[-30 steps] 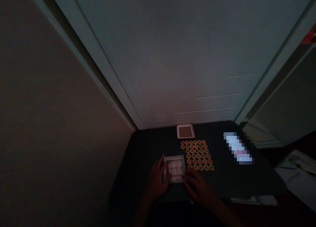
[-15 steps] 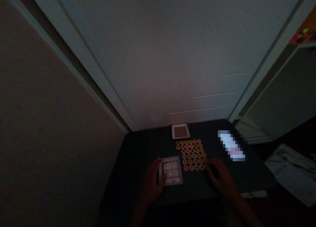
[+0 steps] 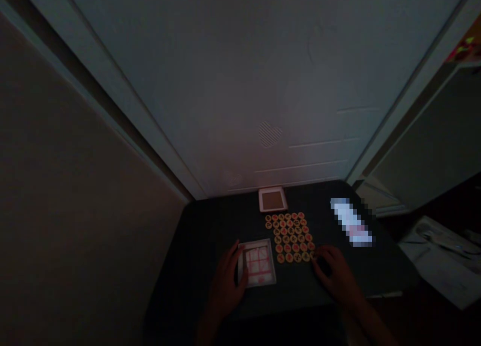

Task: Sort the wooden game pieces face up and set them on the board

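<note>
Round Chinese chess pieces (image 3: pixel 290 238), pale wood with red or dark marks, lie in close rows on the dark table. At the near right corner of these rows, my right hand (image 3: pixel 334 273) is curled with thumb and fingertips on the last piece (image 3: pixel 313 255). My left hand (image 3: pixel 230 281) grips the left side of a shallow white box (image 3: pixel 273 266), its thumb over the inner edge. Inside the box lies a folded white sheet (image 3: pixel 257 265) with pink lines.
Against the white panel (image 3: pixel 233 85) at the back stands a second shallow box or lid (image 3: pixel 272 200) with a brown inside. A bright pixelated oblong (image 3: pixel 351 223) lies on the right of the dark table (image 3: pixel 210 225). White items (image 3: pixel 443 261) sit lower right, beyond the table.
The view has shifted slightly. Both hands keep nearly the same places, with my right fingertips still at the corner piece and my left hand on the box.
</note>
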The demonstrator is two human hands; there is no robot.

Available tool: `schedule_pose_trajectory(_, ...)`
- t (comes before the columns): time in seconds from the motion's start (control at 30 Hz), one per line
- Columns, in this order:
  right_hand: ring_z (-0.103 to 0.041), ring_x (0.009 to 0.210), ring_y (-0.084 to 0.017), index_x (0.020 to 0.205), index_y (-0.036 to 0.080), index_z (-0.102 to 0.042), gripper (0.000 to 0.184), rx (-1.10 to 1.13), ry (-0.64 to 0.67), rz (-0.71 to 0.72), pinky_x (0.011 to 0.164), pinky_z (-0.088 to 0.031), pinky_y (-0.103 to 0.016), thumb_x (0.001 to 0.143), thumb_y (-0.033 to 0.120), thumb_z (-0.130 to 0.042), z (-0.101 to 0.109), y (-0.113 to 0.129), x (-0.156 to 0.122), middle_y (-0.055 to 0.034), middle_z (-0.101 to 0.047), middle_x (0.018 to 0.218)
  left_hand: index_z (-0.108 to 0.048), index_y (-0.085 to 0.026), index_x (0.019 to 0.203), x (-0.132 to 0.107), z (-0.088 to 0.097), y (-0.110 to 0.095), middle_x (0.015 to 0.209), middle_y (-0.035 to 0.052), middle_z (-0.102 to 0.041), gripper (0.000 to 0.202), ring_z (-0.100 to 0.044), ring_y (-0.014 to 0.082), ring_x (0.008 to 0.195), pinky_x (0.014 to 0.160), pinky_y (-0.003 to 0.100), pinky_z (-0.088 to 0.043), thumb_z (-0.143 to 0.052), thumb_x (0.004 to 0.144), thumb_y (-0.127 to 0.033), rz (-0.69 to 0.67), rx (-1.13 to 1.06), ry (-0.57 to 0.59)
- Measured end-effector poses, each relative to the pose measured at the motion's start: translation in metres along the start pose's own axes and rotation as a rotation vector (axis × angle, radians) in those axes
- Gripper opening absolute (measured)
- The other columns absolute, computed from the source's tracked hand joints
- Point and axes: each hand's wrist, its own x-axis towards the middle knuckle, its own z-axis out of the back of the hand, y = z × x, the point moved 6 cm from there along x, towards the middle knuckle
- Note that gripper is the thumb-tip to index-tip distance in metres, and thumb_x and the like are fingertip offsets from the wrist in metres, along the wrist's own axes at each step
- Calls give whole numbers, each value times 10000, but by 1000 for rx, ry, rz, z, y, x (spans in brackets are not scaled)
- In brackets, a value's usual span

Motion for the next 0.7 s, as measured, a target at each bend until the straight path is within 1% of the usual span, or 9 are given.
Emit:
schedule_pose_trajectory(0.17,-660,1021,-280,1064,260,-693,184,-11,-16,-5,901,-577,-470,905,346,-661,-2,-4,-2,-101,-668,1103,-442,-299,1510,0,0,0,1584,76,-432,584,-445,290,1429,1154,516,-420,-562,941,-248,-2,-4,12)
schedule_pose_trajectory(0.33,-655,1035,-283,1073,263,-692,183,-5,-6,-1,908,-575,-479,912,338,-650,-2,-1,-2,-104,-665,1116,-468,-306,1488,-1,-2,3,1588,74,-425,554,-428,304,1440,1167,553,-393,-558,944,-253,14,-22,33)
schedule_pose_trajectory(0.43,-654,1047,-279,1073,261,-690,174,6,-4,-24,921,-572,-473,928,340,-633,2,3,0,-104,-665,1124,-461,-305,1489,-2,-3,6,1597,74,-410,537,-414,299,1451,1175,554,-382,-545,960,-268,40,-83,32)
schedule_pose_trajectory(0.5,-653,1053,-275,1082,259,-685,177,15,2,-44,932,-569,-470,941,343,-619,5,6,1,-104,-666,1125,-443,-296,1497,0,-1,9,1599,85,-403,515,-407,289,1457,1184,554,-369,-511,986,-284,68,-157,5)
schedule_pose_trajectory(0.57,-656,1053,-275,1099,255,-679,194,25,-10,-65,937,-566,-468,947,355,-613,8,7,3,-106,-669,1126,-446,-278,1488,5,2,14,1583,101,-421,477,-416,277,1452,1188,549,-363,-470,1012,-299,95,-243,-41)
schedule_pose_trajectory(0.63,-664,1044,-275,1107,251,-677,210,42,-23,-82,933,-567,-463,947,369,-611,10,7,4,-107,-675,1124,-492,-268,1446,15,6,16,1543,104,-472,425,-450,263,1429,1183,530,-376,-452,1025,-315,108,-318,-72)
schedule_pose_trajectory(0.7,-674,1028,-271,1105,250,-678,215,66,-30,-97,927,-569,-455,951,379,-604,12,6,6,-104,-684,1113,-562,-275,1372,31,7,13,1479,89,-543,366,-509,249,1380,1168,509,-403,-461,1025,-329,92,-354,-51)
